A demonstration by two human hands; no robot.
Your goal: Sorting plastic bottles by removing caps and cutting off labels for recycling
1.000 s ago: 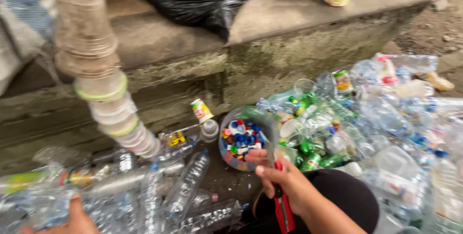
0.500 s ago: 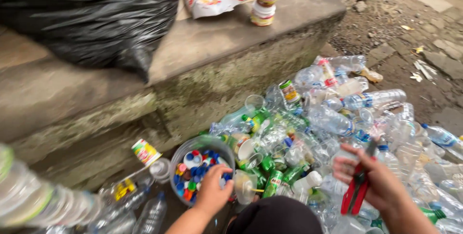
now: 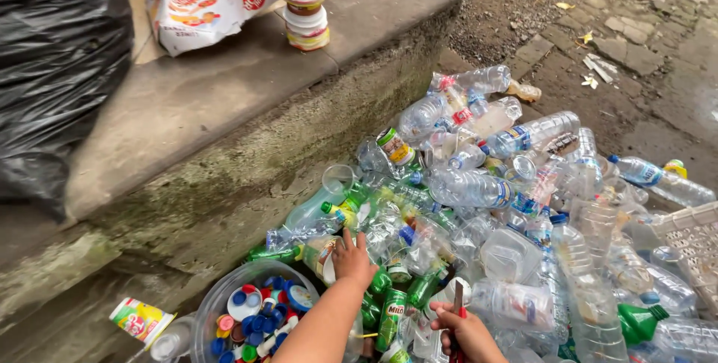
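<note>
Heads up: your right hand (image 3: 467, 329), bottom centre, is clenched around a red-handled cutter (image 3: 457, 305), blade up, just beside your left forearm. One slip on that loose pile and you're nicked. Left hand (image 3: 351, 258) is spread, fingers on a bottle (image 3: 320, 254) right above the cap bowl (image 3: 224, 296). Farther up, the bottles (image 3: 479, 183) could slide.

Clear plastic bottle (image 3: 318, 254) (brown label) lying sideways in the heap
</note>
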